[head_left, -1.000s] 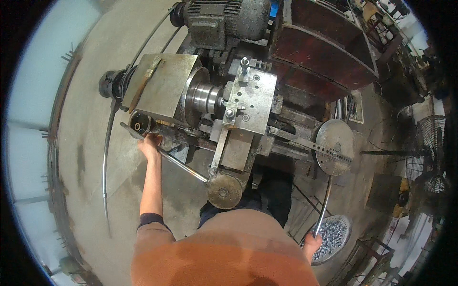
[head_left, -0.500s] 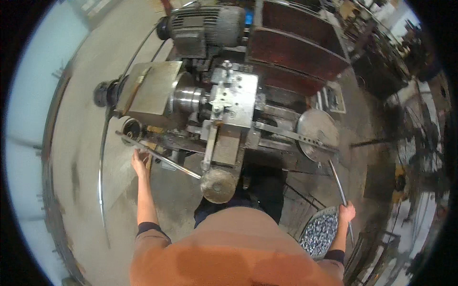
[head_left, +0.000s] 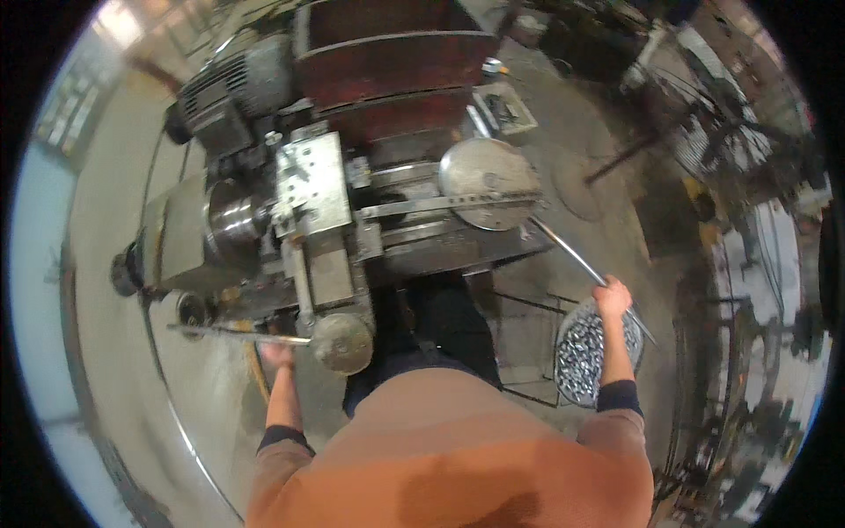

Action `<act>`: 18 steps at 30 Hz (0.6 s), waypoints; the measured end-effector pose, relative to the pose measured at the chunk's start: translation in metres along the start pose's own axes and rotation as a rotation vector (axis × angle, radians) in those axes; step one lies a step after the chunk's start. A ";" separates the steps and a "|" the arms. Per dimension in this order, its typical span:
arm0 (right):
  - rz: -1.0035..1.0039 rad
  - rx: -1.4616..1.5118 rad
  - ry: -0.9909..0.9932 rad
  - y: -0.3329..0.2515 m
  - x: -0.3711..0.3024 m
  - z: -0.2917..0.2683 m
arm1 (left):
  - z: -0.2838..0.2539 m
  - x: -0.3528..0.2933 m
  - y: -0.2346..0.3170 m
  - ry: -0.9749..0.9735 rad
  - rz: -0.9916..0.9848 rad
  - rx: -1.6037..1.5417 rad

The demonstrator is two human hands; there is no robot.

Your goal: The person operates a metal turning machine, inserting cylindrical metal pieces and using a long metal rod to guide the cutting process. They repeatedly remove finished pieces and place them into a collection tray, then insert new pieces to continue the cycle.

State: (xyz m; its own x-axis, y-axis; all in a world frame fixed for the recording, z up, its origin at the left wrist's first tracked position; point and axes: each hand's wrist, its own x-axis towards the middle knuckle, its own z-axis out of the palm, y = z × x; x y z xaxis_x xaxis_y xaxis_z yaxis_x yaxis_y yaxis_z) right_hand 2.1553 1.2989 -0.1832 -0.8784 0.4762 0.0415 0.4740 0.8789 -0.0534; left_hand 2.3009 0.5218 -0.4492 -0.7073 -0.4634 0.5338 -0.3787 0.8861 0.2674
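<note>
Two bars project from the machine (head_left: pixel 310 185). The left bar (head_left: pixel 216 332) could slip should the left hand (head_left: pixel 278 354), just beside it, lack firm hold; blur prevents telling its grip. Left forearm reaches forward. The right bar (head_left: pixel 568 251) could swing if released under load; the right hand's (head_left: pixel 613 299) grip is closed around it, arm outstretched near metal pieces (head_left: pixel 579 356).

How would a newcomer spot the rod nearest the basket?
Left of centre stands a big metal machine. From near the round disc at its right end, a shiny rod slants down rightward. Unlike the near-level rod by the left hand, the right hand grips this one.
</note>
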 end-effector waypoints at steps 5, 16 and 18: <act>-0.004 -0.059 0.039 0.006 -0.008 0.000 | -0.062 0.074 0.039 -0.812 -0.030 0.250; -0.260 0.039 0.155 -0.057 0.009 0.019 | -0.157 0.132 0.038 -0.352 -0.571 -0.341; -0.334 0.006 0.171 -0.055 0.032 0.019 | -0.193 0.160 0.065 -0.141 -0.444 -0.289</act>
State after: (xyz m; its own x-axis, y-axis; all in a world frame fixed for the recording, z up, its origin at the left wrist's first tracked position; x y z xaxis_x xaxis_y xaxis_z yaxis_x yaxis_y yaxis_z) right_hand 2.0996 1.2656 -0.1974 -0.9612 0.1613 0.2240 0.1621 0.9867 -0.0146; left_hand 2.2784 0.5079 -0.1910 -0.5975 -0.7735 0.2115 -0.4939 0.5628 0.6628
